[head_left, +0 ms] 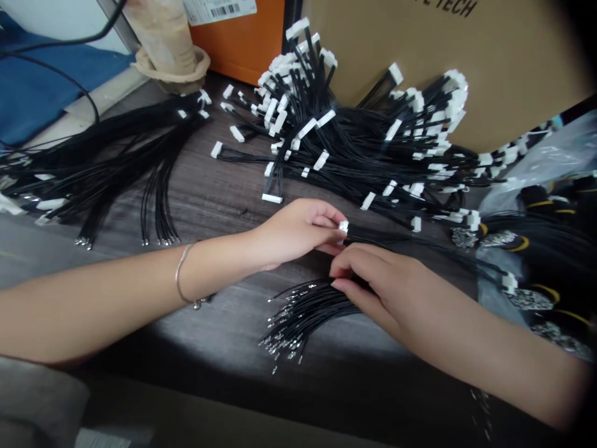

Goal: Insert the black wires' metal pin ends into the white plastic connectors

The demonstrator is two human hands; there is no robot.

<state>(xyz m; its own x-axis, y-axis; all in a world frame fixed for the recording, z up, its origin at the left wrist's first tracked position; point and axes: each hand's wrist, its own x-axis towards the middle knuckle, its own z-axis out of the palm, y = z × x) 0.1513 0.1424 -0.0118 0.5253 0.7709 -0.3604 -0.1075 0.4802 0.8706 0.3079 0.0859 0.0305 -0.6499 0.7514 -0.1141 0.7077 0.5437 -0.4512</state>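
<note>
My left hand (305,230) pinches a small white connector (344,228) between thumb and fingers. Black wires run from that connector to the right, towards another white connector (510,283). Just below and to the right, my right hand (387,280) has its thumb and forefinger curled close together. Whatever lies between those fingertips is too small or hidden to make out. Under my right hand, a bundle of loose black wires (312,314) fans out on the table, with bare silvery terminals at its left ends.
Behind my hands lies a large heap of black cables with white connectors (321,137). More cables (107,152) lie at left. Tied wire bundles (527,298) and clear plastic bags (550,155) are at right. A cardboard box (420,43), an orange box (237,46) and a wrapped cup-like holder (172,59) stand behind.
</note>
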